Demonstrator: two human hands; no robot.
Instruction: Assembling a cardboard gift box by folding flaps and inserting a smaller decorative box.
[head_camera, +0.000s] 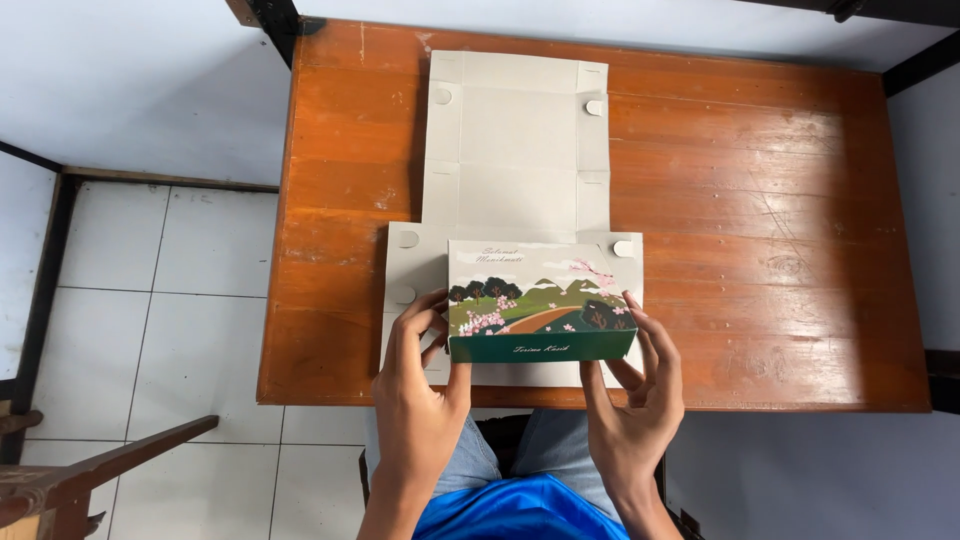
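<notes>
A: What have the hands got hold of?

B: A flat-cut cardboard box (515, 210), grey on its inner face, lying unfolded on the wooden table (780, 230). Its near panel is folded up, so the printed side faces the camera: a landscape with hills, trees and pink blossom over a dark green band.

A: How do the fingers sit on it?

B: The left hand (420, 385) grasps the left end of the raised panel, thumb on the lower left corner of the green band and fingers curled round behind the edge. The right hand (640, 400) does the same at the right end, fingers along the edge and thumb under the lower right corner. Both are closed on the cardboard, neither released nor clenched into a fist.

A: Which way does the box run?

B: The raised panel's long axis runs left to right, straight from one set of fingers to the other. The rest of the sheet stretches away from the fingertips toward the far side of the table, with small round tabs at the side flaps.

A: And where is it?

B: The panel stands at the table's near edge, between the two hands. Beyond the left hand's knuckles, off the table, lies white tiled floor (170, 330).
</notes>
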